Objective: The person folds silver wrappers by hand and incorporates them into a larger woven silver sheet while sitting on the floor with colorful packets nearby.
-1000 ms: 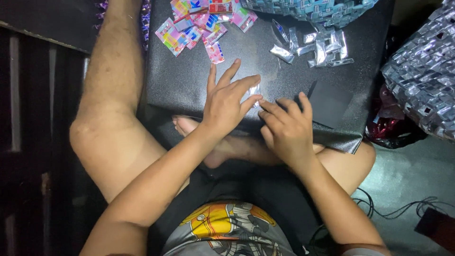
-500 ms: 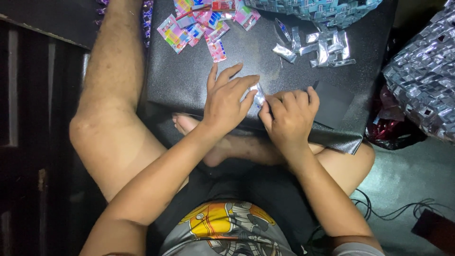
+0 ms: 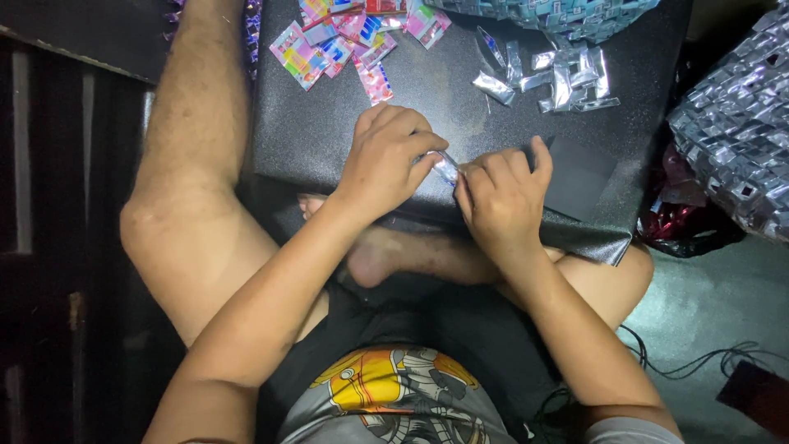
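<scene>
A small silver foil strip is pinched between both my hands just above a black board resting on my legs. My left hand grips the strip's left end with curled fingers. My right hand holds its right end, thumb and fingers closed on it. Most of the strip is hidden by my fingers.
Several folded silver foil pieces lie at the board's far right. A pile of pink and multicoloured wrappers lies at its far middle. Woven silver foil sheets sit at the top and right. Cables trail on the floor.
My left hand's fingers, spread flat on the board before, have curled shut around the foil strip. Both hands now pinch the strip together.
</scene>
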